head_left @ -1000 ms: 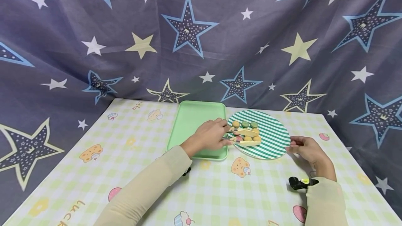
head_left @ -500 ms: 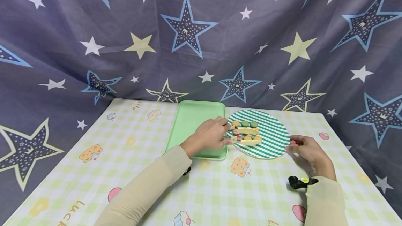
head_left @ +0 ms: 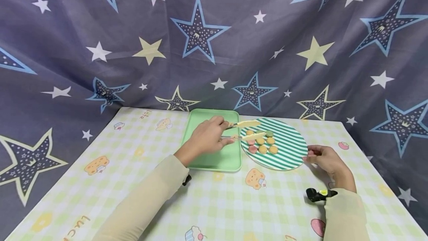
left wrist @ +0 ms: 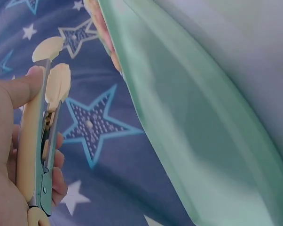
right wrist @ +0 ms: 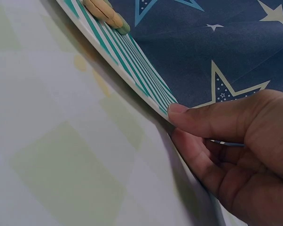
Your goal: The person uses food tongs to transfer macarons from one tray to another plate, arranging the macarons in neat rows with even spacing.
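My left hand (head_left: pixel 205 137) grips a pair of tongs (left wrist: pixel 32 150) with cream-coloured tips above the green tray (head_left: pixel 217 163). In the left wrist view the tips stand apart with nothing between them. Seen from the head, they reach right, over the left side of a green-and-white striped plate (head_left: pixel 291 144). On this plate sit several small macarons: yellow ones (head_left: pixel 273 150), pink ones (head_left: pixel 252 149) and green ones (head_left: pixel 269 134), partly hidden by the tongs. My right hand (head_left: pixel 327 161) pinches the plate's right rim between thumb and fingers.
Tray and plate lie side by side toward the back of the table, on a checked tablecloth (head_left: pixel 214 203) with printed pictures. Behind the table hangs a dark curtain (head_left: pixel 140 18) with stars. A black wrist camera (head_left: pixel 315 195) is on my right wrist.
My left hand has drawn the tongs up and to the left, away from the front macarons, and their tips have spread wider. My right hand has stayed at the plate's rim.
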`<action>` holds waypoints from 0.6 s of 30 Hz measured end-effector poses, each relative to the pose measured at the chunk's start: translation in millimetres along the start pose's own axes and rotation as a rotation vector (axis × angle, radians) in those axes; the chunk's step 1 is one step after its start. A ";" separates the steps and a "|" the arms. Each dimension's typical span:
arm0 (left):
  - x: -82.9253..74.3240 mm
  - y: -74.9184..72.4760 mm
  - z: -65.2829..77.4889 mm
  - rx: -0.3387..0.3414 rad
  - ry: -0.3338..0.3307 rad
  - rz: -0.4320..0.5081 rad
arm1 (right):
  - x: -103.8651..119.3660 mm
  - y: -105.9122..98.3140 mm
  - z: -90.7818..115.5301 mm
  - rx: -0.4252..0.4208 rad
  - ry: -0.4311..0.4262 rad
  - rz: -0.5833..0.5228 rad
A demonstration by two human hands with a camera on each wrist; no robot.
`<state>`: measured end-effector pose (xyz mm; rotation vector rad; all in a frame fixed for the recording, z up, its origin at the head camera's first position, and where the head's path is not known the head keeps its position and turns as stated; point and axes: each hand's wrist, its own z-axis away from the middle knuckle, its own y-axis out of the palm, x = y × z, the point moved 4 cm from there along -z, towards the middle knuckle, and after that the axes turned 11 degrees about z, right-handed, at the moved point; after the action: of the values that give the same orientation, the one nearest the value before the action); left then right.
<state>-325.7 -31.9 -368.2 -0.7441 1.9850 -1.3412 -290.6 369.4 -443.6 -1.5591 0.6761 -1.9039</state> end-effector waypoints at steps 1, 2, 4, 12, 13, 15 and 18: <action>4.7 -1.5 3.0 -0.007 -0.019 0.009 | 0.3 0.5 -0.1 -0.001 0.004 0.000; 9.6 -2.8 5.8 -0.015 -0.038 0.013 | 0.7 0.9 0.0 -0.002 0.004 -0.002; 19.8 -5.5 11.3 -0.031 -0.075 0.021 | 0.8 1.3 0.0 -0.004 0.002 -0.003; 68.4 -24.8 43.6 -0.075 -0.245 0.040 | -0.8 4.1 -0.1 -0.004 -0.011 -0.003; 74.7 -27.7 47.9 -0.083 -0.263 0.040 | -1.4 4.2 -0.3 -0.003 -0.011 -0.001; 86.8 -33.9 55.7 -0.106 -0.293 0.047 | -1.9 3.8 -0.6 -0.005 -0.012 -0.001; 104.1 -40.4 65.1 -0.129 -0.337 0.055 | -1.9 2.1 -0.4 -0.012 -0.013 0.000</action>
<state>-339.6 -160.4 -368.0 -0.9034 1.8175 -0.9875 -290.5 369.3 -446.5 -1.5772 0.6836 -1.8912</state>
